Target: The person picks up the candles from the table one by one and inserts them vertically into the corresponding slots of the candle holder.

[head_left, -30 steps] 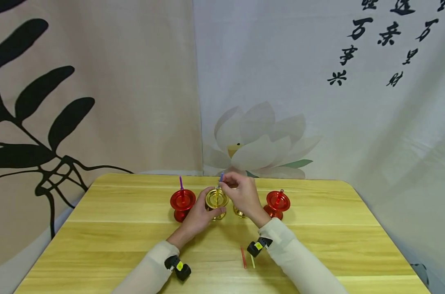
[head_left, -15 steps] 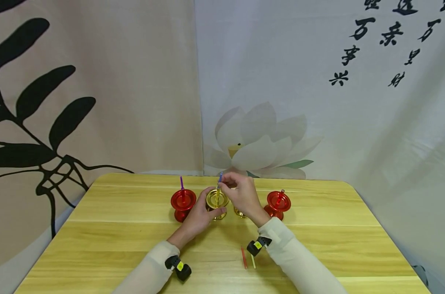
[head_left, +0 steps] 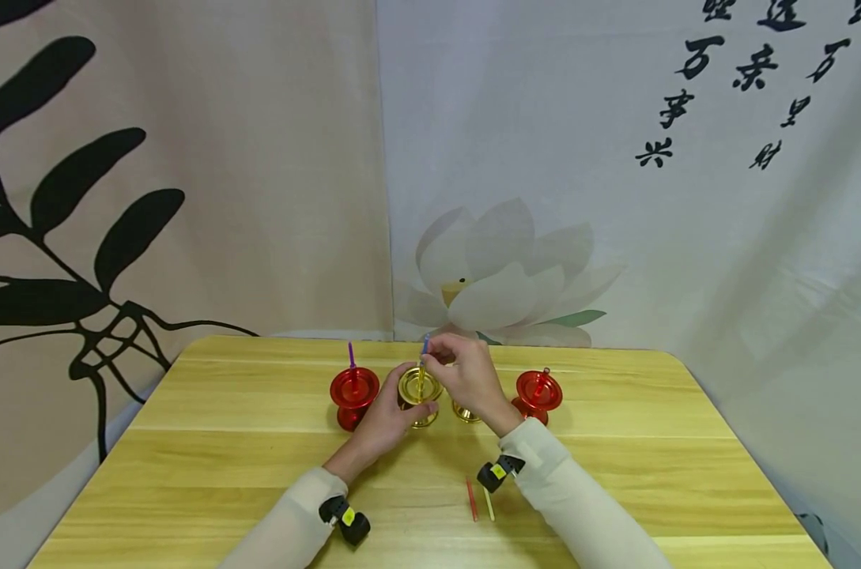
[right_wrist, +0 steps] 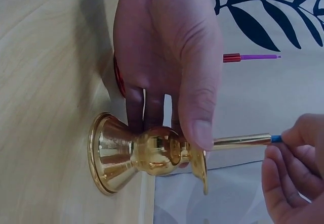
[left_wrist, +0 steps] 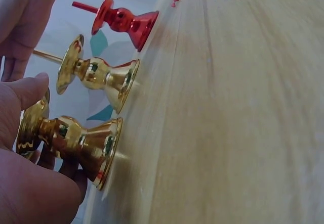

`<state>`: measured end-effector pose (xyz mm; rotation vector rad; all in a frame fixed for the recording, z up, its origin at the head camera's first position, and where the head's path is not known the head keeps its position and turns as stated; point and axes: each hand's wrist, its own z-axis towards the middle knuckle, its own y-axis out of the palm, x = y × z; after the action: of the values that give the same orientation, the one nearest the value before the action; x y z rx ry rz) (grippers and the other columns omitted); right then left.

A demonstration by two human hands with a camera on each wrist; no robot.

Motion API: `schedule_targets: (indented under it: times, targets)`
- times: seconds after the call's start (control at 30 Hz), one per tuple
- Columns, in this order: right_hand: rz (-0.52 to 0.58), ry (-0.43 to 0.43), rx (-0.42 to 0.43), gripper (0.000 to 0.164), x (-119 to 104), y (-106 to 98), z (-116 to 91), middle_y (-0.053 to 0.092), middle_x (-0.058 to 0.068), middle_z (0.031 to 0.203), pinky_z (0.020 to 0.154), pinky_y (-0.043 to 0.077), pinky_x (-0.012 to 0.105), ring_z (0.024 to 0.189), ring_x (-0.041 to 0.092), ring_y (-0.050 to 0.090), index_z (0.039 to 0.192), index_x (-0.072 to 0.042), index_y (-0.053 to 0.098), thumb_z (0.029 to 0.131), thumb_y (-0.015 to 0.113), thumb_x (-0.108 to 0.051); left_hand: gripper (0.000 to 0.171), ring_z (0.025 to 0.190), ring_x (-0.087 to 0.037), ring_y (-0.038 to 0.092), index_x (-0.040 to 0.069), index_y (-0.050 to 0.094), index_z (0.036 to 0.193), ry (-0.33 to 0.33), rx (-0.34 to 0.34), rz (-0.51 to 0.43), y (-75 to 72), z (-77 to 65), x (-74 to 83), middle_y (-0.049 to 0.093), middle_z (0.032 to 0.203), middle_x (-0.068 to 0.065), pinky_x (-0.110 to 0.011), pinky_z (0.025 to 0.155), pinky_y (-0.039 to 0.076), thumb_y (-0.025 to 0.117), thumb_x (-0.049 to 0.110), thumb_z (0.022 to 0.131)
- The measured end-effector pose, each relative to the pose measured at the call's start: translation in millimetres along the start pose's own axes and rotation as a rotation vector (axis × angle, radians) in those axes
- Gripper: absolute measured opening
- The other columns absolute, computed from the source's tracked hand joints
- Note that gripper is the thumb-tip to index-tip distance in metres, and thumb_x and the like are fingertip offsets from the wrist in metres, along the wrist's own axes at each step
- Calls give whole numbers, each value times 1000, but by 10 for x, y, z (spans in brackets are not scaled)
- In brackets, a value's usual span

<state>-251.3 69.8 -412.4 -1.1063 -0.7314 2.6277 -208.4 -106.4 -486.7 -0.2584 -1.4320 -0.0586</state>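
My left hand (head_left: 393,412) grips the stem of a gold candle holder (head_left: 420,386) standing on the wooden table (head_left: 259,458). In the right wrist view the left hand's fingers (right_wrist: 167,57) wrap round this gold holder (right_wrist: 147,155). My right hand (head_left: 432,360) pinches a thin blue candle (head_left: 425,344) at the top of the holder's gold tube; the blue candle's end (right_wrist: 276,138) meets the tube's mouth there. A second gold holder (left_wrist: 96,77) stands just to the right, partly hidden behind my right hand in the head view.
A red holder (head_left: 354,389) with a purple candle (head_left: 350,353) stands to the left. Another red holder (head_left: 538,393) with a red candle stands to the right. A loose red stick (head_left: 470,498) and a yellow stick (head_left: 489,504) lie near my right wrist. Printed curtains hang behind the table.
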Motion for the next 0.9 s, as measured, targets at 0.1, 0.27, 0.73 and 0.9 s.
schedule_targets:
  times: [0.1,0.27,0.73,0.9]
  targets:
    - [-5,-6,-11,6,-1,-12,11,79,7,89,76,67,41,80,21,77,93,-2,78,96,79,3,75,146,-42,52,6,34,165,-14,6,-11,9,0,10,52,156,-22,-58,122,42,79,11,104]
    - [-8,-22,-29,6,0,-28,24,79,7,89,75,66,38,80,20,76,93,-2,79,96,79,3,76,145,-40,54,6,36,164,-17,14,-13,17,5,2,54,155,-22,-57,121,42,79,10,103]
    - [-21,1,-67,7,-21,-67,42,79,5,87,71,62,29,77,17,74,93,-4,80,96,80,3,79,141,-36,57,11,38,164,20,11,15,-15,34,-139,56,152,-18,-49,118,47,83,27,101]
    - [-27,-1,-70,7,-3,-57,39,79,5,87,71,63,29,77,17,74,93,-3,80,95,80,3,77,144,-33,55,13,38,164,-9,20,9,-5,32,-119,55,154,-13,-47,120,44,82,21,102]
